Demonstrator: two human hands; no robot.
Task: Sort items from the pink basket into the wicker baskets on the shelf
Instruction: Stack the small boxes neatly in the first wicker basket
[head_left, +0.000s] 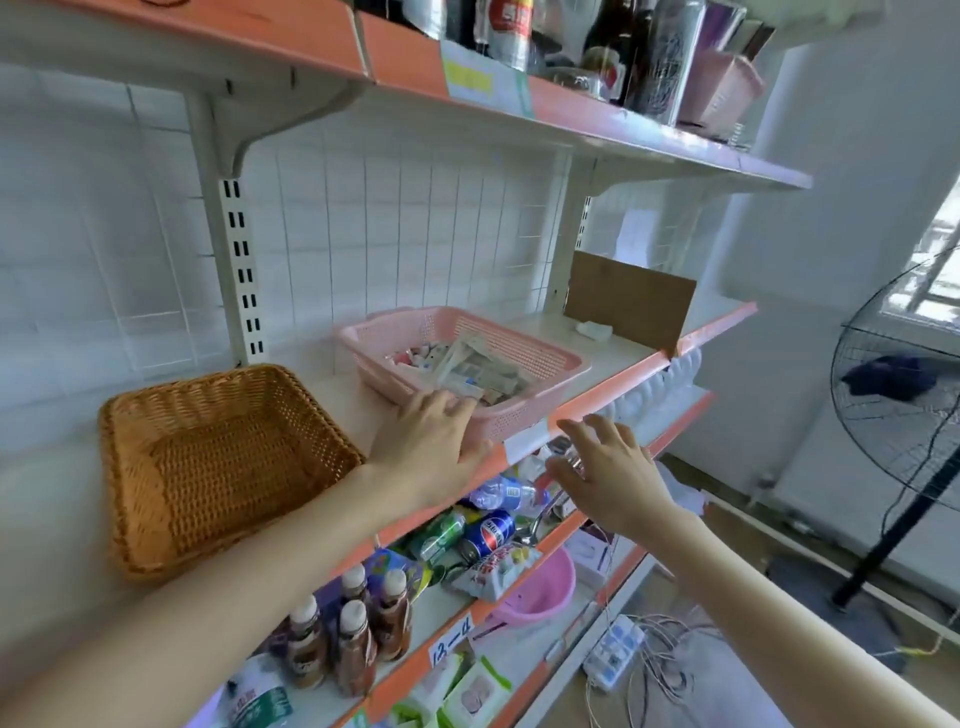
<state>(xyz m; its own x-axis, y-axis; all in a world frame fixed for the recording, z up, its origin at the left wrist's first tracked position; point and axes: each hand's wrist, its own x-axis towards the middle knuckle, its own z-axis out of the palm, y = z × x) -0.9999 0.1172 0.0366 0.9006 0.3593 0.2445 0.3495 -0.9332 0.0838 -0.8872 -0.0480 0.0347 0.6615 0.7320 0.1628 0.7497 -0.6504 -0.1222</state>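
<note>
The pink basket (563, 358) sits on the shelf (623, 358) beside the wicker basket (208, 382). The left hand (431, 441) rests flat on its near rim. The right hand (608, 467) hovers, fingers spread, empty. Steady the rim, then pick one item.

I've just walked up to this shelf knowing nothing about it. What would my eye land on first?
The left hand rests on the near rim of the pink basket, which sits on the middle shelf and holds a heap of small packets. The right hand hovers open and holds nothing, just in front of the shelf's edge. To the left on the same shelf stands an empty wicker basket.
</note>
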